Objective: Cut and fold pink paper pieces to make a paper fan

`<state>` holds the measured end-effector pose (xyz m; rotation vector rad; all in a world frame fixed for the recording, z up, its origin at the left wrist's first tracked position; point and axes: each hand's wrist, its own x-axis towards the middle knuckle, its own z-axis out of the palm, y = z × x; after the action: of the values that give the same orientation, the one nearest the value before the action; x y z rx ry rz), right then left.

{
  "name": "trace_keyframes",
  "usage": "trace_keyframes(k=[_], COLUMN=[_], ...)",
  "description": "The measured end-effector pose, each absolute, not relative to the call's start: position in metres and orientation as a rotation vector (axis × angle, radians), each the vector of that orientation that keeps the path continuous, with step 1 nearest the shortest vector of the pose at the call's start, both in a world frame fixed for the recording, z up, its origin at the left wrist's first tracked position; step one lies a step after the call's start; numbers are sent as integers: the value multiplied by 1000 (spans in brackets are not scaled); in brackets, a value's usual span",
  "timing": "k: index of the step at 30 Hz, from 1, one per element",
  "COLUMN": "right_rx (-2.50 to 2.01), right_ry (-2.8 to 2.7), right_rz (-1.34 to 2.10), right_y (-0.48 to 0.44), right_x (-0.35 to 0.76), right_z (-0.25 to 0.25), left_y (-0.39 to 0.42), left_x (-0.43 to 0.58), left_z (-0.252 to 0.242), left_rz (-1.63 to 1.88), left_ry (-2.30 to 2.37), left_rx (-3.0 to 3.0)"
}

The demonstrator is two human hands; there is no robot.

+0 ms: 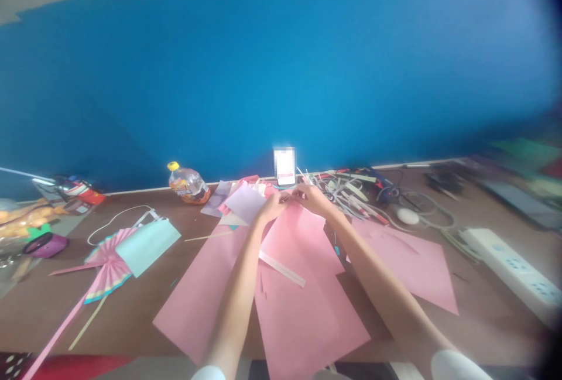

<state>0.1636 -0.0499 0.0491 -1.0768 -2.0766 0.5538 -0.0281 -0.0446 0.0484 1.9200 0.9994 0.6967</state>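
Observation:
My left hand (273,205) and my right hand (309,197) meet at the top edge of a pink sheet of paper (298,230). Both have their fingers closed on that edge in a pinch; the fingertips are small and blurred. Under it lie a larger pink sheet (307,321) and, to the left, another pink sheet (193,304). Across the paper, between my forearms, rests a whitish paper strip (283,269). A further pink sheet (408,263) lies right of my right forearm. Just beyond my hands a phone (285,166) with a lit screen stands against the blue wall.
At left are a pleated pink paper fan (108,266), a light blue paper (149,245) and a purple tape roll (46,245). A yellow-capped bottle (188,185) stands near the wall. Paper strips and cables (355,192) pile up at right, beyond a white power strip (513,269).

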Motion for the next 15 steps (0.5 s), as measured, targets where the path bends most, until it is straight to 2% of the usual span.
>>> trace_keyframes(k=[8,15], right_rx=[-1164,-1376], right_ry=[-2054,-1632], right_rz=[523,518], right_y=[-51,-43], right_x=[161,187], right_z=[49,49], left_y=[-44,-39], left_x=[-27,-42], left_z=[47,44], left_rz=[725,881], left_ry=[999,1194], left_rx=[1882,1835])
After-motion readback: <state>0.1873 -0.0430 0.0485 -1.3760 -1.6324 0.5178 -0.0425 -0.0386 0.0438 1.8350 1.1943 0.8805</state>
